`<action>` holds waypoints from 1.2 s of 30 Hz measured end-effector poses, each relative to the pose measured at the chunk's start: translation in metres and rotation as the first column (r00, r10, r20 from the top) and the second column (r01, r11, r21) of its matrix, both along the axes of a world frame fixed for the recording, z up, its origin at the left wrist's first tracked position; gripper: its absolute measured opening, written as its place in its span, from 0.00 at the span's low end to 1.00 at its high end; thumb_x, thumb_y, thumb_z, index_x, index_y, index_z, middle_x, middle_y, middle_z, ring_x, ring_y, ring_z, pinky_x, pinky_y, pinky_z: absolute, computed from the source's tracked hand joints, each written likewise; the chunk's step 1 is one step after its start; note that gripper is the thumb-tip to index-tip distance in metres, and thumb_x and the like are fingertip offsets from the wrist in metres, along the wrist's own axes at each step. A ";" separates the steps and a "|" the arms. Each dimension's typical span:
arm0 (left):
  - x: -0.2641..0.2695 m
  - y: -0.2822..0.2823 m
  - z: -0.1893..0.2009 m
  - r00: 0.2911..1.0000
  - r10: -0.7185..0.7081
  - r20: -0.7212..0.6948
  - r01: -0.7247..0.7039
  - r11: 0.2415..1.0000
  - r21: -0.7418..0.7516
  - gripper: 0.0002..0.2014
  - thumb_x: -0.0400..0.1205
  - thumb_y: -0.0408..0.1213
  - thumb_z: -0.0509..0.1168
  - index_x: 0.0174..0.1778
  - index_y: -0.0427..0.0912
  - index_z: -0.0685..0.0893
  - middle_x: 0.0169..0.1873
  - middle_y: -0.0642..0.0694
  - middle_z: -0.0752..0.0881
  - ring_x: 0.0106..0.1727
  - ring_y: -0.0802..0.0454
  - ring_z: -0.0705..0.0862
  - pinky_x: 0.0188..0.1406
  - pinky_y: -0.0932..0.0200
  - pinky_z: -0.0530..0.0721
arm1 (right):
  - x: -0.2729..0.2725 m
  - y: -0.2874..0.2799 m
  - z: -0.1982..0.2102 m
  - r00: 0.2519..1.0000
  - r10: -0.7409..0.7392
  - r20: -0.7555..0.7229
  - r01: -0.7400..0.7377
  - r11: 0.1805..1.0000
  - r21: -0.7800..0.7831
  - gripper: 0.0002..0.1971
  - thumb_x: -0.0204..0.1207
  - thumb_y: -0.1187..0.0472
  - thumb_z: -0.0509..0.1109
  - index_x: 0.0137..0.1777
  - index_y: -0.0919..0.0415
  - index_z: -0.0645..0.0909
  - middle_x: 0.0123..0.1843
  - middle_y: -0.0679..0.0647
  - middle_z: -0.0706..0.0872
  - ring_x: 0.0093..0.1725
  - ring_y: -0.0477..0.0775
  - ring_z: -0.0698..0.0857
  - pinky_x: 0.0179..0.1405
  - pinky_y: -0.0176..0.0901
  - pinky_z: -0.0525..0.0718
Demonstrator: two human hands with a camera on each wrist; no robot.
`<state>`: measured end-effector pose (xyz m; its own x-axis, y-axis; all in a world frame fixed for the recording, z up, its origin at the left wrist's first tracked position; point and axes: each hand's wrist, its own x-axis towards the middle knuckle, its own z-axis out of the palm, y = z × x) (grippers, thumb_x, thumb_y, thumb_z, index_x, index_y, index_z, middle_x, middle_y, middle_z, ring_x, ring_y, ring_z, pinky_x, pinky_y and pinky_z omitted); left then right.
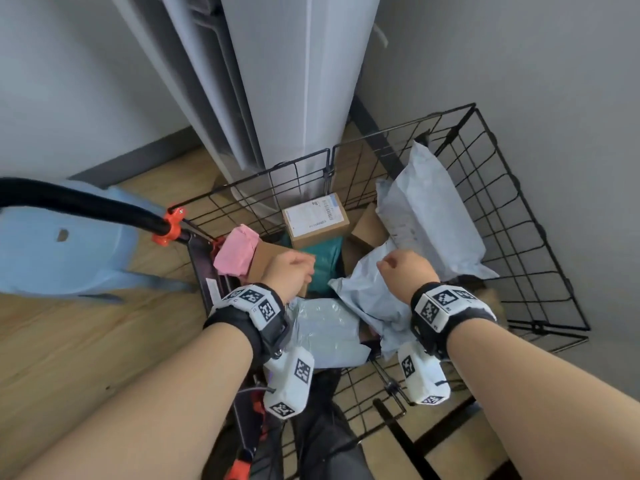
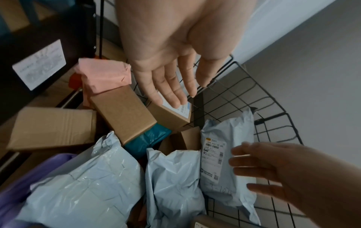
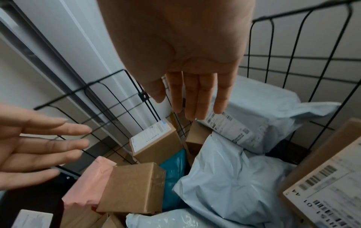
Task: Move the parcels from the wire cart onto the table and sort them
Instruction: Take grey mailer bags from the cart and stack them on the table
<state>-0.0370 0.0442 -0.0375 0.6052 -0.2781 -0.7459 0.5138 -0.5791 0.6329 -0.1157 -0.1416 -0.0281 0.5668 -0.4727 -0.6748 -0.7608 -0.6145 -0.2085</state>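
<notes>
Both forearms reach down into the wire cart (image 1: 491, 188) from its near edge, wrists bent so the palms face the load. Left hand (image 1: 289, 271) hovers over the left side of the cart, above a plain brown box (image 2: 123, 114) that leans against a pink wrapped parcel (image 1: 235, 251) at the left wall; in the left wrist view the fingers (image 2: 168, 92) are straight and slightly spread, grip released, holding nothing. Whether the fingertips touch the labelled box (image 1: 313, 220) at the far wall cannot be told. Right hand (image 1: 405, 268) hovers over the middle of the cart, above a crumpled pale-blue mailer bag (image 1: 367, 292) — fingers (image 3: 193, 98) straight and close together in the right wrist view, grip likewise released, no contact visible. All parcels are in the cart: a second pale-blue bag (image 1: 429, 216) with a printed label leans against the far right wall, a teal bag (image 1: 323, 261) lies under the brown boxes near the centre, and another pale-blue bag (image 1: 325, 330) sits at the near edge between the wrists. A blue plastic stool (image 1: 59, 244) stands on the wooden floor (image 1: 69, 348) left of the cart, beside its black handle (image 1: 86, 202).
</notes>
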 end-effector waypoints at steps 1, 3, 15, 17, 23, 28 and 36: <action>0.002 0.000 -0.008 0.999 0.026 -0.024 -0.026 1.000 -0.002 0.11 0.84 0.31 0.59 0.58 0.37 0.84 0.46 0.44 0.86 0.41 0.55 0.82 0.39 0.65 0.78 | 0.003 0.002 -0.010 1.000 0.010 -0.005 -0.010 1.000 -0.004 0.16 0.84 0.55 0.57 0.57 0.63 0.84 0.54 0.62 0.87 0.56 0.64 0.84 0.52 0.48 0.80; 0.006 -0.002 -0.024 0.996 0.058 -0.069 -0.059 0.998 -0.014 0.11 0.85 0.30 0.58 0.58 0.37 0.83 0.42 0.46 0.85 0.38 0.57 0.81 0.34 0.66 0.78 | 0.009 0.005 -0.030 0.999 0.027 -0.029 -0.027 1.000 -0.006 0.16 0.84 0.56 0.57 0.58 0.64 0.83 0.56 0.62 0.87 0.56 0.64 0.84 0.53 0.48 0.79; 0.012 0.018 -0.098 0.949 0.193 -0.250 -0.196 0.980 0.012 0.12 0.86 0.34 0.59 0.63 0.37 0.81 0.49 0.44 0.83 0.42 0.56 0.82 0.46 0.61 0.79 | 0.016 0.033 -0.123 0.987 0.087 -0.138 -0.070 0.989 0.128 0.17 0.83 0.56 0.58 0.66 0.60 0.80 0.64 0.60 0.84 0.63 0.63 0.81 0.61 0.47 0.77; 0.011 0.021 -0.106 0.941 0.210 -0.264 -0.213 0.977 0.017 0.12 0.86 0.34 0.59 0.63 0.38 0.81 0.50 0.44 0.84 0.44 0.55 0.83 0.47 0.61 0.79 | 0.019 0.036 -0.132 0.989 0.075 -0.128 -0.057 0.988 0.142 0.18 0.83 0.54 0.58 0.69 0.60 0.78 0.66 0.60 0.82 0.66 0.63 0.79 0.63 0.48 0.75; 0.003 0.032 -0.119 0.928 0.237 -0.289 -0.234 0.971 0.045 0.11 0.86 0.34 0.60 0.62 0.39 0.82 0.52 0.42 0.85 0.47 0.52 0.84 0.49 0.62 0.80 | 0.025 0.046 -0.166 0.990 0.100 -0.096 -0.081 0.979 0.185 0.22 0.82 0.58 0.59 0.76 0.52 0.71 0.74 0.56 0.77 0.70 0.59 0.78 0.67 0.44 0.74; 0.001 0.040 -0.121 0.928 0.234 -0.291 -0.223 0.972 0.070 0.10 0.86 0.35 0.60 0.60 0.41 0.82 0.52 0.44 0.86 0.48 0.54 0.85 0.51 0.61 0.80 | 0.025 0.047 -0.180 0.966 0.213 -0.149 -0.173 0.954 0.244 0.28 0.81 0.61 0.60 0.81 0.54 0.63 0.80 0.57 0.69 0.75 0.60 0.72 0.72 0.44 0.70; 0.003 0.037 -0.115 0.933 0.250 -0.260 -0.237 0.968 0.079 0.11 0.86 0.35 0.60 0.63 0.40 0.81 0.48 0.45 0.85 0.42 0.57 0.83 0.51 0.62 0.78 | 0.013 0.036 -0.180 0.959 0.218 -0.182 -0.194 0.971 0.143 0.24 0.77 0.60 0.67 0.74 0.59 0.72 0.69 0.60 0.78 0.65 0.60 0.80 0.60 0.43 0.76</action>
